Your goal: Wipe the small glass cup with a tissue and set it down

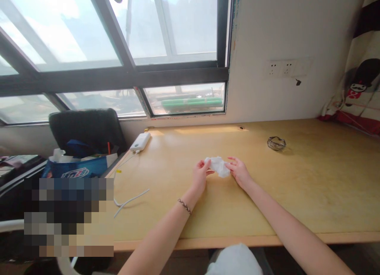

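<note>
A crumpled white tissue (pixel 219 165) is held just above the wooden desk (pixel 311 188), between both hands. My left hand (pixel 200 174) pinches its left end with thumb and fingers. My right hand (pixel 239 172) grips its right end, fingers curled round it. A thin braided bracelet sits on my left wrist.
A white power bank (pixel 140 141) with a white cable (pixel 130 200) lies at the desk's back left. A small glass ashtray (pixel 276 143) stands at the back right. A black chair (pixel 86 128) holding a blue bag (pixel 75 170) stands left of the desk. Wall sockets (pixel 280 68) sit above.
</note>
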The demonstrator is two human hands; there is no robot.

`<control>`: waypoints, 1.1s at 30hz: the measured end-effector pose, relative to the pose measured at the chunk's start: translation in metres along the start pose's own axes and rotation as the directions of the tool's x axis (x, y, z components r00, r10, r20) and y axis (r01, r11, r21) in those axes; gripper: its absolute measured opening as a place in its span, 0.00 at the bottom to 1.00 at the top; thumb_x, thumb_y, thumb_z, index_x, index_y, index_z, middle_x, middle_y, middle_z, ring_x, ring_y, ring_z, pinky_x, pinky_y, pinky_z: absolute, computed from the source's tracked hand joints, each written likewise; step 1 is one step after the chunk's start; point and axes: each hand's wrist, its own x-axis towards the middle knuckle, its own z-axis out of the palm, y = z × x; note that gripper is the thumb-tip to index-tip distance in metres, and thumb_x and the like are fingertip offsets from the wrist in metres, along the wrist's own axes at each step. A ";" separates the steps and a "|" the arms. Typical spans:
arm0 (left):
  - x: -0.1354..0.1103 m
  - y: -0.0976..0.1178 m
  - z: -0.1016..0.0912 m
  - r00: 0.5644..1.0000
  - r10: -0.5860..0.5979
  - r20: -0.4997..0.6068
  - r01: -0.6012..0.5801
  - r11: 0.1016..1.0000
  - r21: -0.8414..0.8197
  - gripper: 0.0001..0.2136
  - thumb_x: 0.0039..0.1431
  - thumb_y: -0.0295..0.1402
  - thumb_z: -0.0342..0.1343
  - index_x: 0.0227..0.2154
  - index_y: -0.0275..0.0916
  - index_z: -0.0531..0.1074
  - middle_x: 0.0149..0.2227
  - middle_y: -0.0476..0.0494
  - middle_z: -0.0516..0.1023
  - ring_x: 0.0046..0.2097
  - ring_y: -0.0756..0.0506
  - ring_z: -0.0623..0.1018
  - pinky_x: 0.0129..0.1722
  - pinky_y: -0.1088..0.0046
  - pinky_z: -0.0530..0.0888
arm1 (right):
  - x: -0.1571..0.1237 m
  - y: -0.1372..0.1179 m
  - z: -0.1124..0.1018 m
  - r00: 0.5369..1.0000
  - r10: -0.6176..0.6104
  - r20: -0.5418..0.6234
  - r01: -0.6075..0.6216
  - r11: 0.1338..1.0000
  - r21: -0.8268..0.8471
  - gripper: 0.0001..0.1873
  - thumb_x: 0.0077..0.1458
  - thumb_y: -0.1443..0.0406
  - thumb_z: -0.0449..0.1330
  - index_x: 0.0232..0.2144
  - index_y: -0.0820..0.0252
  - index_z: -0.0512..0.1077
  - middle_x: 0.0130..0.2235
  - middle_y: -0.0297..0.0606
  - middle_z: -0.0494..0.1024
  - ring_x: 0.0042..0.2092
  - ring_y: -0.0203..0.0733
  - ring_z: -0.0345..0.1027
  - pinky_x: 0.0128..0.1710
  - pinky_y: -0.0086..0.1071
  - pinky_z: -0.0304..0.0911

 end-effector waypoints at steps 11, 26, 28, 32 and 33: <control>-0.002 -0.003 0.011 0.989 -0.093 0.112 0.098 0.994 -0.042 0.22 0.43 0.40 0.58 0.42 0.37 0.64 0.42 0.38 0.71 0.38 0.46 0.74 0.36 0.69 0.72 | -0.001 -0.008 -0.001 0.965 -0.240 -0.110 0.235 0.970 -0.055 0.19 0.35 0.62 0.63 0.34 0.57 0.67 0.32 0.33 0.73 0.34 0.38 0.68 0.31 0.31 0.64; 0.008 -0.009 -0.003 0.995 -0.085 0.050 0.093 0.982 -0.167 0.15 0.43 0.39 0.57 0.32 0.34 0.70 0.32 0.41 0.76 0.31 0.47 0.76 0.30 0.72 0.71 | -0.003 -0.009 -0.001 0.992 -0.120 0.041 0.116 0.990 0.082 0.07 0.37 0.65 0.62 0.24 0.59 0.70 0.27 0.32 0.74 0.30 0.37 0.67 0.32 0.31 0.64; 0.005 -0.006 0.000 0.989 -0.111 0.093 0.125 0.978 -0.168 0.15 0.43 0.38 0.58 0.32 0.34 0.70 0.32 0.41 0.76 0.31 0.47 0.76 0.32 0.72 0.72 | 0.000 -0.010 -0.002 0.994 -0.106 -0.025 0.109 0.979 0.172 0.07 0.38 0.65 0.62 0.25 0.58 0.70 0.27 0.32 0.74 0.30 0.36 0.67 0.31 0.29 0.64; -0.003 -0.003 0.007 0.983 -0.110 0.148 0.132 0.980 -0.149 0.15 0.42 0.35 0.59 0.34 0.33 0.69 0.33 0.40 0.76 0.32 0.47 0.76 0.34 0.70 0.72 | -0.003 -0.012 0.002 0.998 -0.033 0.059 0.019 0.974 0.227 0.12 0.40 0.63 0.62 0.32 0.57 0.70 0.33 0.34 0.75 0.33 0.38 0.69 0.33 0.30 0.65; -0.005 -0.003 0.009 0.984 -0.104 0.147 0.126 0.981 -0.148 0.16 0.42 0.35 0.60 0.35 0.33 0.69 0.33 0.39 0.75 0.32 0.47 0.75 0.34 0.70 0.72 | -0.005 -0.012 0.003 0.994 -0.009 0.106 -0.014 0.977 0.214 0.14 0.40 0.63 0.62 0.33 0.58 0.70 0.34 0.35 0.76 0.34 0.39 0.69 0.34 0.30 0.64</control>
